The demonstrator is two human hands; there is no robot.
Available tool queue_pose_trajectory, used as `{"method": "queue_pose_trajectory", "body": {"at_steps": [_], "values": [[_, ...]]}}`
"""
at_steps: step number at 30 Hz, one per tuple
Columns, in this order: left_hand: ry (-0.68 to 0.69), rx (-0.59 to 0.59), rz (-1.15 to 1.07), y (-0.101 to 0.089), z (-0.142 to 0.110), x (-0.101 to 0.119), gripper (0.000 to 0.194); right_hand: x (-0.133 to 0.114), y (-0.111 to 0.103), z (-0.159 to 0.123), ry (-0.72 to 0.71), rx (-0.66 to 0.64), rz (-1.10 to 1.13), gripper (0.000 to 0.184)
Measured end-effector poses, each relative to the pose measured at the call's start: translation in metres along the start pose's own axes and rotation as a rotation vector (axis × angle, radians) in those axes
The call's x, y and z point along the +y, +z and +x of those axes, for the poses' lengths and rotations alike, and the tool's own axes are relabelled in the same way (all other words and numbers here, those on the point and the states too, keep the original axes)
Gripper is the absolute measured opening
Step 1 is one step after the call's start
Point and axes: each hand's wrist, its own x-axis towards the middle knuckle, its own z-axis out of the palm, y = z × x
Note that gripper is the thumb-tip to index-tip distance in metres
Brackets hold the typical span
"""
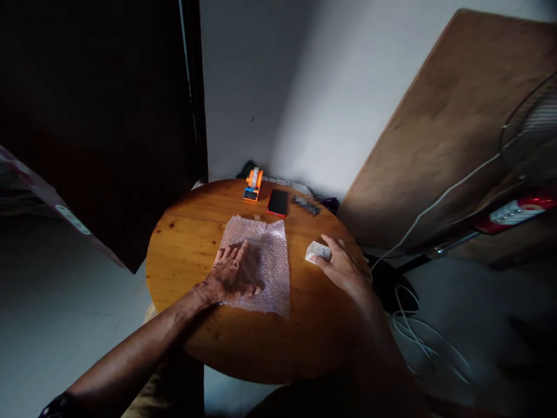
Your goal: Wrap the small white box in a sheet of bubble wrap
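In the head view, a round wooden tabletop (183, 249) with dark knots and a warm varnish stands against a pale wall (252, 75), which carries a soft diagonal shadow. A sheet of bubble wrap (276, 261) lies at its middle. The left hand (230, 273) rests on the left part of the sheet, palm down, its fingers open and the thumb spread to the right. To the right of the sheet, the right hand (346, 267) has its fingers around the right end of a small white box (319, 251), thumb on the near side; whether the box touches the wood I cannot tell.

Along the far edge stand an orange-and-blue tape dispenser (253, 184), a red-edged phone (278, 202) and a blurred dark object (306, 204). A dark panel (108, 116) fills the far left; on the right are a leaning brown board (444, 122), a fan (531, 133) and looped white cable (418, 334) over the floor (87, 313).
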Motion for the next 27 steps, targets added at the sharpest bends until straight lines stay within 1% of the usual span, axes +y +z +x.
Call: {"method": "queue_pose_trajectory", "body": {"at_steps": [2,3,4,6,7,9,10,12,14,17,21,27], "values": [[0.006,0.011,0.005,0.0,0.0,0.0,0.112,-0.011,0.0,-0.006,-0.055,0.115,0.057,0.051],[0.005,0.009,0.008,0.0,0.0,0.0,0.112,-0.02,0.0,-0.008,-0.107,0.141,0.106,0.047],[0.002,0.0,0.012,-0.001,0.0,0.001,0.112,-0.031,0.001,-0.01,-0.176,0.137,0.165,0.041],[-0.011,-0.029,0.022,-0.003,0.001,0.002,0.114,-0.055,0.009,-0.011,-0.353,0.097,0.244,0.033],[-0.018,-0.042,0.028,-0.004,0.001,0.003,0.115,-0.066,0.015,-0.01,-0.42,0.068,0.249,0.032],[-0.028,-0.052,0.04,-0.005,0.002,0.004,0.116,-0.087,0.032,-0.007,-0.52,-0.008,0.226,0.035],[-0.027,-0.051,0.044,-0.005,0.002,0.004,0.117,-0.094,0.042,-0.005,-0.542,-0.043,0.205,0.037],[-0.023,-0.053,0.051,-0.006,0.002,0.004,0.116,-0.102,0.063,0.0,-0.533,-0.094,0.127,0.039],[-0.029,-0.075,0.059,-0.007,0.002,0.004,0.116,-0.101,0.081,0.003,-0.475,-0.121,0.046,0.04],[-0.039,-0.081,0.078,-0.007,0.001,0.003,0.117,-0.092,0.096,0.004,-0.451,-0.13,-0.002,0.042],[-0.033,-0.041,0.104,-0.005,-0.002,0.0,0.116,-0.085,0.099,0.001,-0.475,-0.142,-0.003,0.045],[-0.02,-0.014,0.138,-0.001,-0.004,-0.004,0.114,-0.085,0.095,0.002,-0.366,-0.14,0.0,0.049]]}}
